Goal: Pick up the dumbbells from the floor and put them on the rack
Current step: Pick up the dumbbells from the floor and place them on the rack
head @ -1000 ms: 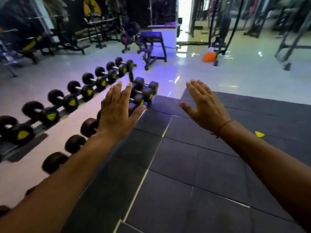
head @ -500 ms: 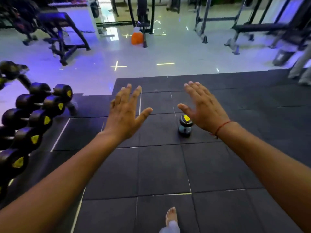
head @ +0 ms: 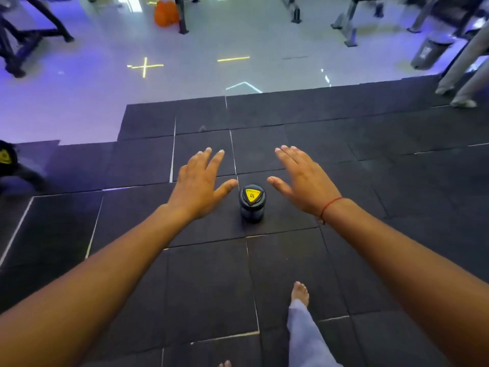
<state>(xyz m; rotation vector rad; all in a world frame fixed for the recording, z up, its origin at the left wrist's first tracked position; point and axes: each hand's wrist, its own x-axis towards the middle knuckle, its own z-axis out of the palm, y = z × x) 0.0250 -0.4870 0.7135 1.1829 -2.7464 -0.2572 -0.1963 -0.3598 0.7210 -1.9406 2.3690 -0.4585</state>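
Observation:
A black dumbbell stands on end on the dark rubber floor mat, its yellow end cap marked 10 facing up. My left hand hovers just left of it, fingers straight and spread, holding nothing. My right hand hovers just right of it, also flat and empty, with a red thread at the wrist. Neither hand touches the dumbbell. At the far left edge, one racked dumbbell end with a yellow cap shows; the rest of the rack is out of view.
My bare foot and grey trouser leg stand on the mat below the dumbbell. Glossy pale floor lies beyond the mat. A bench frame is at top left, an orange object at top, machine legs and another person's legs at right.
The view has swung right, away from the rack, and tilted down. The standing dumbbell came into view and now lies between my two outstretched hands, which have dropped closer to it.

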